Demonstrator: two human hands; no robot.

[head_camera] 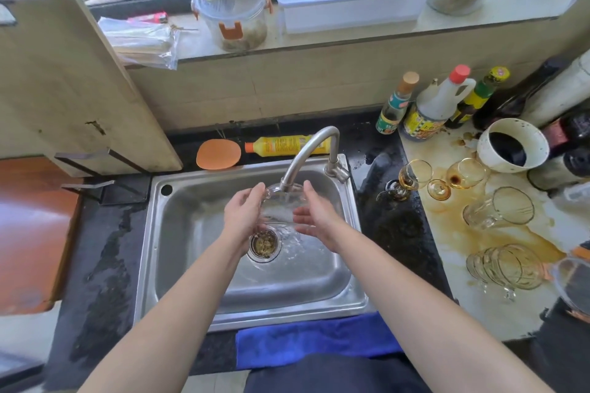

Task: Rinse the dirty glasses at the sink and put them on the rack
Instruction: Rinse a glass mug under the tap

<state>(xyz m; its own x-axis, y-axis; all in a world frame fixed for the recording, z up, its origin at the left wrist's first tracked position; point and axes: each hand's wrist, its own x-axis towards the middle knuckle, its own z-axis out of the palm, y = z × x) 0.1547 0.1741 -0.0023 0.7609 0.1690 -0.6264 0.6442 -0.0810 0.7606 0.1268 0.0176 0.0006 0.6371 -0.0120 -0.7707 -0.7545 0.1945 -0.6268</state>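
I hold a clear glass [281, 204] under the running tap [306, 153] over the steel sink [191, 252]. My left hand [244, 215] grips its left side. My right hand [314, 217] cups its right side with fingers spread against it. Water runs through the glass down toward the drain [264, 244]. Dirty glasses lie on the stained counter to the right: two stemmed glasses [412, 177] [463, 174], a tumbler on its side [501, 209] and a ribbed glass mug [507, 266]. A white rack tray [351, 6] sits on the window sill.
Sauce bottles [427, 105] and a white bowl [510, 145] with dark liquid stand at the back right. A yellow detergent bottle [287, 145] and orange sponge [218, 154] lie behind the sink. A cutting board [64, 86] leans at left. A blue cloth [316, 341] hangs at the front edge.
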